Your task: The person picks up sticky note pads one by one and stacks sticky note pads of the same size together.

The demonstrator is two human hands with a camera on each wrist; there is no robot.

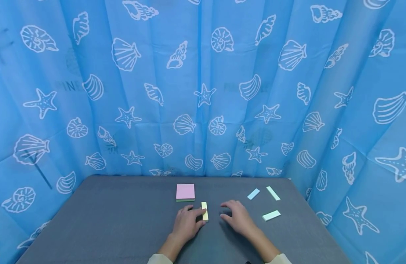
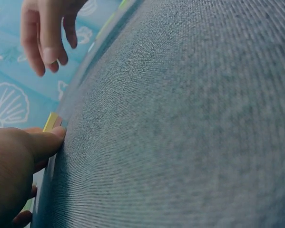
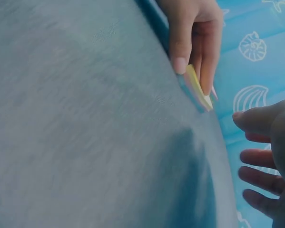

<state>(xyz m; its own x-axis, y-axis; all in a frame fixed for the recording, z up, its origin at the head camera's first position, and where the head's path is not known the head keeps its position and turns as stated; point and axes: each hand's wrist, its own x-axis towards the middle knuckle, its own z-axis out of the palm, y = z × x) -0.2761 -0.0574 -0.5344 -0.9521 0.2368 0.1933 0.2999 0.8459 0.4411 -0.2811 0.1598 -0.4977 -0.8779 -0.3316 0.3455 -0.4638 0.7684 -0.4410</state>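
Note:
My left hand (image 1: 186, 223) pinches a narrow yellow-topped sticky note pad (image 1: 204, 212) between thumb and fingers, at the middle of the table. In the right wrist view, pink and bluish layers show below the yellow top of this pad (image 3: 193, 80). To the right of it, my right hand (image 1: 237, 219) hovers with relaxed, parted fingers and holds nothing. A square pink-topped sticky note pad (image 1: 185, 191) lies just beyond the left hand, with a green layer at its bottom edge.
On the right part of the grey cloth-covered table (image 1: 130, 216) lie a small blue strip pad (image 1: 253, 194), a pale green strip pad (image 1: 273, 193) and another pale green strip pad (image 1: 271, 215). A blue shell-patterned curtain (image 1: 203, 135) hangs behind and at both sides.

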